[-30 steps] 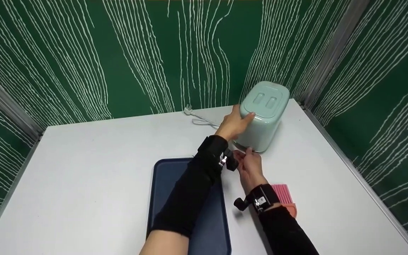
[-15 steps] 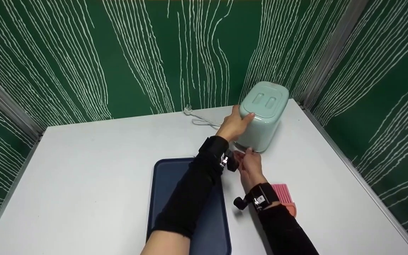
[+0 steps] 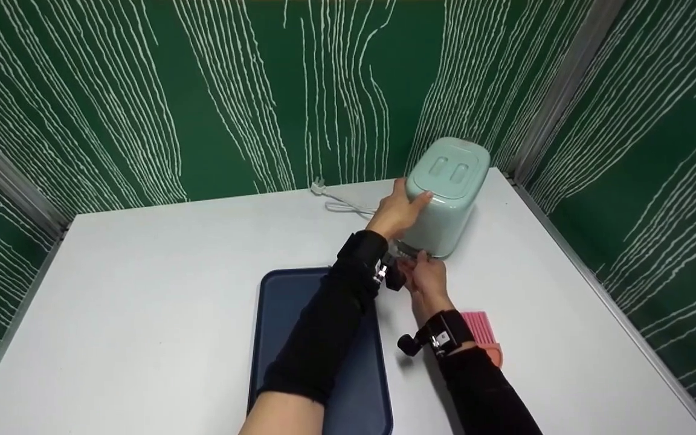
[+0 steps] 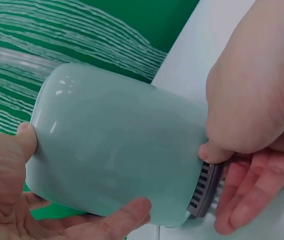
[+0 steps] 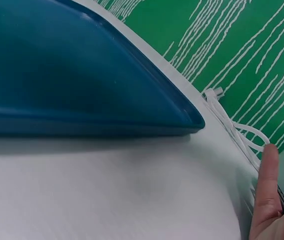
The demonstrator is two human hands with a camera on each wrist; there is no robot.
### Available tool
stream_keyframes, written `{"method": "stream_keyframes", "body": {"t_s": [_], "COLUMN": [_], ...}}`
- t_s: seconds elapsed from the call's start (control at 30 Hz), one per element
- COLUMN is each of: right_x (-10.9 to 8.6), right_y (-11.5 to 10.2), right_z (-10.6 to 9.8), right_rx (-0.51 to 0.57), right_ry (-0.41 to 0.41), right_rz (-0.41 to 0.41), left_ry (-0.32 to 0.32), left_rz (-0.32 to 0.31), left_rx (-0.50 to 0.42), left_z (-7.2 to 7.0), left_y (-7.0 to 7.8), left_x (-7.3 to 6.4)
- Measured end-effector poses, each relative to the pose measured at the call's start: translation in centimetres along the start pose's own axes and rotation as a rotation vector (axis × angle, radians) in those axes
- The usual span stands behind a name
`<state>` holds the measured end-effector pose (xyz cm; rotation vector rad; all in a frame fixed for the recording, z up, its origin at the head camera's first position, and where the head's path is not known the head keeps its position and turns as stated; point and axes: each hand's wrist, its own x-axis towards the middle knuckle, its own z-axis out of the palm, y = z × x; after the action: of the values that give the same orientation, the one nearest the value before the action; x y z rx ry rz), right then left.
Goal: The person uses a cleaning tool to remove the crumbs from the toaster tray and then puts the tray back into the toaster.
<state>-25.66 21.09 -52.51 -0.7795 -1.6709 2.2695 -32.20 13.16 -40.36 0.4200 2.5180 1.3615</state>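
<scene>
A mint-green toaster (image 3: pixel 454 175) with a lid stands at the back right of the table. My left hand (image 3: pixel 397 211) grips its left side, thumb at the top edge and fingers along the body. From its base juts a dark slotted crumb tray (image 4: pixel 209 187), seen best in the left wrist view. My right hand (image 3: pixel 428 281) pinches that crumb tray, with the thumb (image 4: pixel 214 153) at its end and the other fingers spread below. In the right wrist view, only some fingers (image 5: pixel 267 182) of that hand appear at the right edge.
A dark blue serving tray (image 3: pixel 354 386) lies under my left forearm. A small brush with pink bristles (image 3: pixel 478 326) and an orange base is partly hidden behind my right wrist. The toaster's white cord and plug (image 3: pixel 319 188) lie by the green wall at the back.
A dark strip of the crumb tray now shows farther out from the toaster's base beside my right hand. My left hand keeps its grip on the toaster.
</scene>
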Motion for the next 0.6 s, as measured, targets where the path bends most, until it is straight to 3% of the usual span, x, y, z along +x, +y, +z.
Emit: {"method": "stream_keyframes", "body": {"t_s": [0.13, 0.43, 0.6], "right_x": [-0.2, -0.4, -0.4], "right_y": [-0.4, -0.8, -1.1], "right_z": [-0.4, -0.9, -1.6], "right_rx": [-0.081, 0.049, 0.006], "right_ry": [-0.01, -0.014, -0.042], "right_rz": [-0.014, 0.124, 0.141], "left_ry": [-0.008, -0.002, -0.01], "left_rz": [0.003, -0.021, -0.013], "left_rx": [-0.004, -0.027, -0.024], "left_z": [-0.1, -0.1, -0.2], "left_y": [-0.1, 0.0, 0.1], "left_x": [0.0, -0.4, -0.5]}}
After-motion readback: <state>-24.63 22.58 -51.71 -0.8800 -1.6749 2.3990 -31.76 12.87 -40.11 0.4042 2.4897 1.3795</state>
